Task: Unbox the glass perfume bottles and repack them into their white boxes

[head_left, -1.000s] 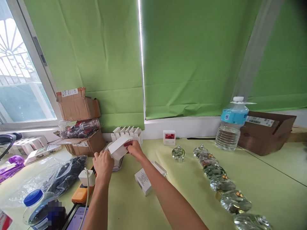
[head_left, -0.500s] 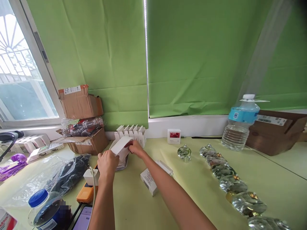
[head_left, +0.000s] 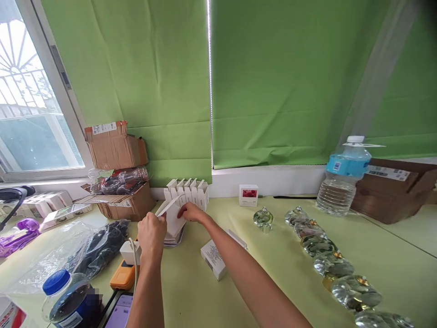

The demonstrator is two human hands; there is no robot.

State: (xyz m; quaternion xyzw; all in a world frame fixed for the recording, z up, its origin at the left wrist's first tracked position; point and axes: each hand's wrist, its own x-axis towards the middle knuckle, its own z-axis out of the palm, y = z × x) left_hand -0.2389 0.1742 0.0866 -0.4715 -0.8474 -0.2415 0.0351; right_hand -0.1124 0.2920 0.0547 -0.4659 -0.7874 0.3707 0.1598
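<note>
Left hand clamped on white cardboard box, right hand fingertips against its other side. Box tilted, clean, thin lid flap open toward 10 o'clock, resting above flat box stack; upright boxes at 12 o'clock.

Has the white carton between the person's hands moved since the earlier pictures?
Yes: the white carton has turned more upright and sits lower against the row of standing white cartons, with a thin flap sticking out leftward.

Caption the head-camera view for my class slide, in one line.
Left hand and right hand hold a white carton beside upright cartons.
</note>
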